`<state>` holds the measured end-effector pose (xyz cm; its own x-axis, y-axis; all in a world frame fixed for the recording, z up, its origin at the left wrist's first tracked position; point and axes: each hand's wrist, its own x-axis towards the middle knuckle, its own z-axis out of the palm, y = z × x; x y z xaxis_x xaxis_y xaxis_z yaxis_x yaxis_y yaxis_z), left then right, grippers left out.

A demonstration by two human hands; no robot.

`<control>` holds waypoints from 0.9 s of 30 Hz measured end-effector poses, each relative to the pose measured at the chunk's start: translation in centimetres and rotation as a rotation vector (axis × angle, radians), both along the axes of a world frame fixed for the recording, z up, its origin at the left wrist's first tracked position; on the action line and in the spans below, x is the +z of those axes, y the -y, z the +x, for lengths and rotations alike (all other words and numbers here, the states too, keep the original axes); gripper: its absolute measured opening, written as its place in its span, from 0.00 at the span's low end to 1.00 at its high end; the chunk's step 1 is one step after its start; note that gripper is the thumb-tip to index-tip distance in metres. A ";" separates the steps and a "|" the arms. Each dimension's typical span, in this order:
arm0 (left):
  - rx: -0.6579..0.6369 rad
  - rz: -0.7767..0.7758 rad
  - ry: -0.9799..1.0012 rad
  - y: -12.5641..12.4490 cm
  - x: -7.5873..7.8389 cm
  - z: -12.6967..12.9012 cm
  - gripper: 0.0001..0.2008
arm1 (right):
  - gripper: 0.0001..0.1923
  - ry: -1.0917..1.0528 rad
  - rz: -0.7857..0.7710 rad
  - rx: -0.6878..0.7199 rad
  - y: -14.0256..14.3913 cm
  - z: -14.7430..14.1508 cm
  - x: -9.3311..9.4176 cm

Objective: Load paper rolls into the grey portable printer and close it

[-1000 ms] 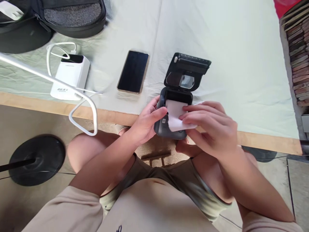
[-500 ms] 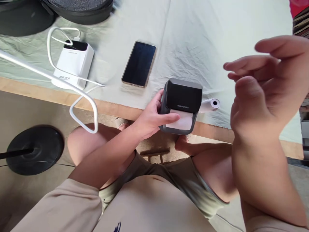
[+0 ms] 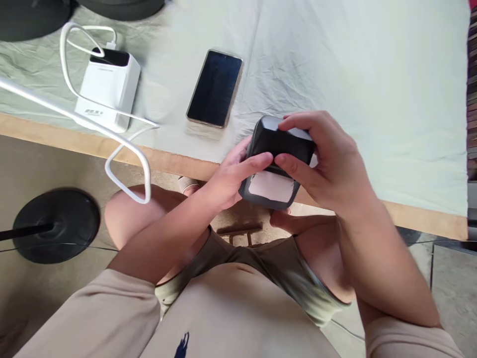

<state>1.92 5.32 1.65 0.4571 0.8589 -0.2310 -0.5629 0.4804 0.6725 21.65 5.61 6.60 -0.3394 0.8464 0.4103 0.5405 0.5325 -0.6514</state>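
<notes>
A dark label printer (image 3: 265, 138) is held between both hands above the table's front edge. White label paper (image 3: 271, 186) shows in its lower opening. My left hand (image 3: 238, 171) is closed round the printer's left side, thumb resting on the front. With fingers on the top edge and thumb on the front of the lid, my right hand (image 3: 324, 154) grips the right side. Its other fingers are partly hidden behind the printer. The paper roll seen earlier beside the printer is now hidden by my right hand.
A phone (image 3: 215, 88) lies on the pale tablecloth (image 3: 365, 64). Left of it stands a white power bank (image 3: 108, 89) with a looped white cable (image 3: 128, 144) plugged in. Dark round objects (image 3: 122, 7) sit at the far left. A black round base (image 3: 55, 226) stands on the floor.
My right hand has come in from the right and taken hold of the printer's lid. The printer has tilted slightly, and my left thumb has shifted up from the paper onto the lid.
</notes>
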 end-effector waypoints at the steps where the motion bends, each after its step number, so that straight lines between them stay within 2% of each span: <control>1: 0.011 -0.037 0.008 -0.1 0.1 0.2 0.21 | 0.15 -0.007 0.021 -0.014 -0.1 0.1 -0.3; 3: 0.058 -0.132 0.015 -0.2 0.5 0.6 0.18 | 0.13 -0.016 0.081 -0.053 -0.3 0.2 -0.6; 6: 0.146 -0.211 -0.015 -0.4 0.9 1.2 0.22 | 0.12 -0.002 0.167 -0.088 -0.3 0.8 -0.2; 9: 0.176 -0.218 -0.046 -0.5 0.9 1.4 0.22 | 0.18 0.063 0.087 -0.008 0.2 1.6 0.5; 12: 0.231 -0.212 -0.058 -0.5 0.6 1.5 0.16 | 0.26 0.108 0.018 0.063 0.7 2.3 1.1; 15: 0.218 -0.193 -0.073 -0.6 0.5 1.5 0.14 | 0.25 0.152 0.051 0.043 0.9 2.3 1.6; 17: 0.178 -0.215 -0.085 -0.8 0.6 1.4 0.17 | 0.17 0.149 0.184 -0.068 1.1 1.8 2.1; 19: 0.155 -0.242 -0.069 -0.9 0.8 1.3 0.20 | 0.03 0.078 0.343 -0.297 1.3 1.0 2.4; 21: 0.121 -0.233 -0.027 -1.0 0.8 1.2 0.20 | 0.07 -0.034 0.433 -0.470 1.6 0.3 2.6; 22: 0.093 -0.204 -0.009 -1.0 0.7 1.1 0.19 | 0.08 -0.052 0.418 -0.488 1.7 0.1 2.6; 24: 0.037 -0.123 0.005 -0.9 0.3 0.9 0.16 | 0.08 0.001 0.331 -0.404 1.8 0.0 2.6; 27: -0.004 -0.016 -0.007 -0.6 -0.1 0.7 0.19 | 0.07 0.243 0.140 -0.282 1.5 0.2 2.8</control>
<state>2.63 5.89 1.50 0.4586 0.8533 -0.2480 -0.5567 0.4935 0.6683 21.81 4.07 9.35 -0.2028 0.8618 0.4649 0.8077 0.4156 -0.4182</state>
